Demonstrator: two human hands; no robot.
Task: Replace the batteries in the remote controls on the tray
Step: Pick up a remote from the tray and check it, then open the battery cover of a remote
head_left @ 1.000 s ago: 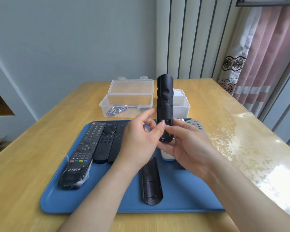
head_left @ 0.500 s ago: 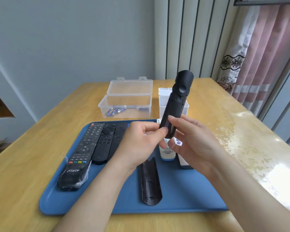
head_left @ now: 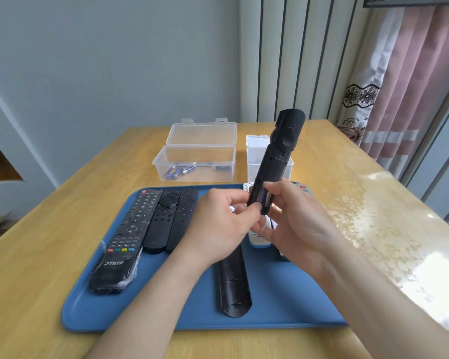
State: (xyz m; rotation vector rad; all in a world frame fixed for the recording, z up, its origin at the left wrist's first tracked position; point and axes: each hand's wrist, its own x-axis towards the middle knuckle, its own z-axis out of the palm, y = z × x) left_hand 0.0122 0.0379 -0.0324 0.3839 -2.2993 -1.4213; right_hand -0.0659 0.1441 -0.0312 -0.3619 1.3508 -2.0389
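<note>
A long black remote (head_left: 280, 156) stands nearly upright above the blue tray (head_left: 151, 304), back side toward me, its battery bay open with a blue battery inside. My right hand (head_left: 293, 224) grips its lower end. My left hand (head_left: 223, 221) holds a loose battery (head_left: 232, 209) in its curled fingers while its thumb presses at the bay. The remote's black battery cover (head_left: 233, 286) lies on the tray near the front. Three black remotes (head_left: 151, 229) lie side by side on the tray's left. White and grey remotes (head_left: 259, 239) are partly hidden behind my hands.
A clear lidded box (head_left: 197, 161) with several blue batteries stands behind the tray. A white open box (head_left: 254, 161) stands to its right, behind the held remote. The wooden table (head_left: 373, 203) reaches a window and curtain on the right.
The held remote first tilted to the right at the top and has since stayed tilted. My left hand stayed at the battery bay, and a loose battery end now shows in its fingers.
</note>
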